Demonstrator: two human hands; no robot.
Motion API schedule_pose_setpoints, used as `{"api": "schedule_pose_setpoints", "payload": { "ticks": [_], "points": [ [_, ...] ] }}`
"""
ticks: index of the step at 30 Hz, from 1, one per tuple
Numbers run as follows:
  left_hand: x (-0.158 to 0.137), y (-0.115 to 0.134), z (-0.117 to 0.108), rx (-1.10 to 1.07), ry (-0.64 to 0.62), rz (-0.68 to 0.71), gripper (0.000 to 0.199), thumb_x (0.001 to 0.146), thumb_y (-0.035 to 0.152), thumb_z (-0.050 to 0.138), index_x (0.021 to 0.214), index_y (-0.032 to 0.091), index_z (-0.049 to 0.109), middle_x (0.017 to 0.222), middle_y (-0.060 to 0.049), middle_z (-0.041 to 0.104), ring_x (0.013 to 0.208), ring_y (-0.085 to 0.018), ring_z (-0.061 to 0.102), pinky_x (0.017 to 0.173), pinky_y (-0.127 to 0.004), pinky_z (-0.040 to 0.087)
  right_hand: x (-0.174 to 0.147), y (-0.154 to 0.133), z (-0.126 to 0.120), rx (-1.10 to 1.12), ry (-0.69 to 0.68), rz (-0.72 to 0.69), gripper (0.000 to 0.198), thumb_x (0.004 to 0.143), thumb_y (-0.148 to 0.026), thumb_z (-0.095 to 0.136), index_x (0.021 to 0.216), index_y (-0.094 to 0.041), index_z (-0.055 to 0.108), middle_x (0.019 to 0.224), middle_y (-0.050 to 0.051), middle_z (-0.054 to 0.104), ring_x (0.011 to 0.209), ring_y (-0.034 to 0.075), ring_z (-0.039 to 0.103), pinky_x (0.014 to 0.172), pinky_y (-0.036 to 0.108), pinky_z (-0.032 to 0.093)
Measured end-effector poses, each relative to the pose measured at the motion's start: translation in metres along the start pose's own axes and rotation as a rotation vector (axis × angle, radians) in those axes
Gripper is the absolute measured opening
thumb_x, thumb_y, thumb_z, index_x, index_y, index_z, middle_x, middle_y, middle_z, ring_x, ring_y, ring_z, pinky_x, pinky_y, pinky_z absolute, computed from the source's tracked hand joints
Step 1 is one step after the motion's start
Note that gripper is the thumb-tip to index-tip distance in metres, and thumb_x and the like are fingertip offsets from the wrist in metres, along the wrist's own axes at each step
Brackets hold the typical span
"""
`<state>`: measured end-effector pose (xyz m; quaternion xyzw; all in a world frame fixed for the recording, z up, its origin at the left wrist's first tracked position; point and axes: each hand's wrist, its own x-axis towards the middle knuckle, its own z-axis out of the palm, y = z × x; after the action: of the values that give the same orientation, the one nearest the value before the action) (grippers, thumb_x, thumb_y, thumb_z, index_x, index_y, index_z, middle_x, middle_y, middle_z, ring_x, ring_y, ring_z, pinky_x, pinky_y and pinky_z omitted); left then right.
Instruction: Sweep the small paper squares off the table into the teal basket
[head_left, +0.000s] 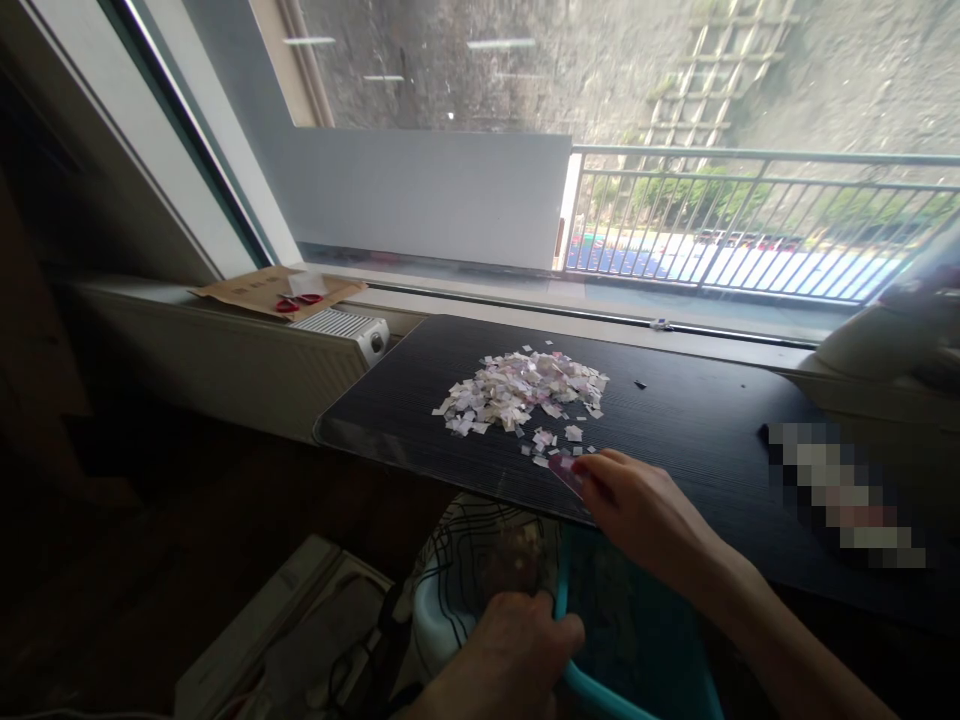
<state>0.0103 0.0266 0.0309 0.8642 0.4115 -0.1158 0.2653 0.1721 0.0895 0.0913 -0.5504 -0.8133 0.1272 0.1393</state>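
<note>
A heap of small, pale paper scraps (525,390) lies on the black tabletop (690,410), with several loose bits at its near edge. My right hand (637,490) is closed around a thin purple card-like piece (564,474), whose edge meets the tabletop beside those bits. Below the table's front edge, my left hand (517,635) is wrapped over the rim of a teal plastic bin (604,690). The bin stands against the table, and its inside is dark and hard to make out.
Red-handled scissors (300,302) lie on a brown paper envelope (247,290) atop the radiator (352,335) to the left. A pixelated dark object (832,495) rests at the table's right. Boxes and cables (322,620) crowd the floor at lower left. A window runs behind the table.
</note>
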Motion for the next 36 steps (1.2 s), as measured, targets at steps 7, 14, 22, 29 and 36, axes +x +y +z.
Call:
{"api": "schedule_pose_setpoints", "payload": {
  "ticks": [7, 14, 22, 29, 36],
  "points": [
    [0.000, -0.007, -0.001, -0.014, -0.023, 0.031, 0.024, 0.070, 0.018, 0.056, 0.094, 0.021, 0.054, 0.093, -0.009, 0.060, 0.084, -0.030, 0.061, 0.069, -0.037, 0.048, 0.006, 0.009, -0.009, -0.033, -0.054, 0.021, 0.025, 0.085, -0.020, 0.042, 0.091, -0.020, 0.066, 0.083, 0.004, 0.065, 0.073, 0.015, 0.060, 0.062, 0.024, 0.036],
    [0.000, -0.011, 0.000, -0.056, -0.020, 0.014, 0.026, 0.068, 0.017, 0.059, 0.094, 0.022, 0.054, 0.097, -0.007, 0.060, 0.087, -0.029, 0.061, 0.071, -0.035, 0.047, 0.005, 0.013, -0.014, -0.026, -0.066, 0.038, 0.023, 0.086, -0.026, 0.044, 0.085, -0.020, 0.067, 0.078, 0.003, 0.065, 0.067, 0.014, 0.058, 0.058, 0.023, 0.035],
    [-0.001, -0.010, 0.005, -0.020, 0.036, 0.023, 0.021, 0.070, 0.022, 0.062, 0.090, 0.022, 0.056, 0.091, -0.006, 0.062, 0.080, -0.029, 0.062, 0.065, -0.034, 0.048, -0.006, 0.021, -0.009, -0.033, -0.056, 0.020, 0.025, 0.085, -0.020, 0.041, 0.090, -0.020, 0.065, 0.085, 0.004, 0.064, 0.073, 0.015, 0.060, 0.064, 0.024, 0.037],
    [-0.010, -0.021, 0.012, -0.063, 0.172, 0.023, 0.013, 0.074, 0.024, 0.061, 0.085, 0.023, 0.055, 0.086, -0.002, 0.059, 0.077, -0.024, 0.061, 0.064, -0.030, 0.047, -0.004, 0.029, -0.014, -0.104, 0.023, 0.048, 0.027, 0.089, -0.025, 0.038, 0.089, -0.020, 0.064, 0.083, 0.004, 0.064, 0.072, 0.016, 0.060, 0.064, 0.026, 0.037],
    [-0.015, -0.025, 0.010, -0.077, 0.216, -0.039, 0.017, 0.069, 0.018, 0.062, 0.083, 0.023, 0.054, 0.085, -0.001, 0.057, 0.076, -0.020, 0.059, 0.063, -0.026, 0.044, -0.010, 0.033, -0.022, -0.143, -0.076, 0.087, 0.023, 0.085, -0.023, 0.042, 0.082, -0.021, 0.065, 0.077, 0.002, 0.063, 0.068, 0.015, 0.058, 0.060, 0.025, 0.035]
  ]
}}
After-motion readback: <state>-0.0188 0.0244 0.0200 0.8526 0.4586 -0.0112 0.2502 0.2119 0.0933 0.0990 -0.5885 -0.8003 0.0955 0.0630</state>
